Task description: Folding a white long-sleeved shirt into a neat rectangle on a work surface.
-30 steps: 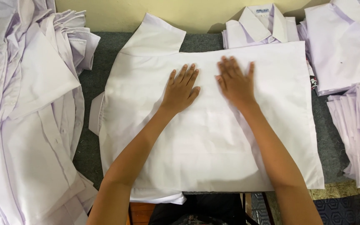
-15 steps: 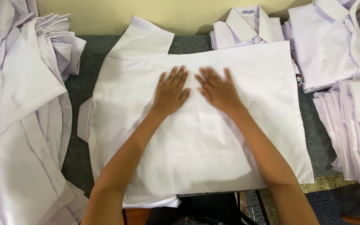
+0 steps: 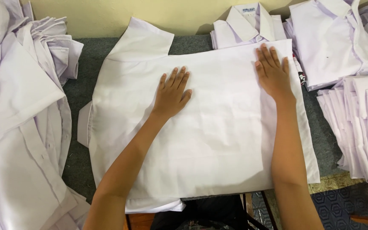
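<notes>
A white short-sleeved shirt (image 3: 218,140) lies spread flat, back up, on a grey-covered table (image 3: 81,89). One sleeve sticks out at the top left. My left hand (image 3: 172,93) rests flat on the shirt's middle, fingers apart. My right hand (image 3: 272,73) presses flat near the shirt's upper right edge, fingers spread. Neither hand grips anything.
A loose heap of white shirts (image 3: 18,127) fills the left side. Folded white shirts (image 3: 248,26) lie at the back, more folded shirts (image 3: 333,42) sit at the back right, and a stacked row (image 3: 363,127) runs along the right. A yellow wall (image 3: 150,12) is behind.
My right hand has slid rightward across the shirt, away from my left hand, toward the right edge. My left hand stays near the middle.
</notes>
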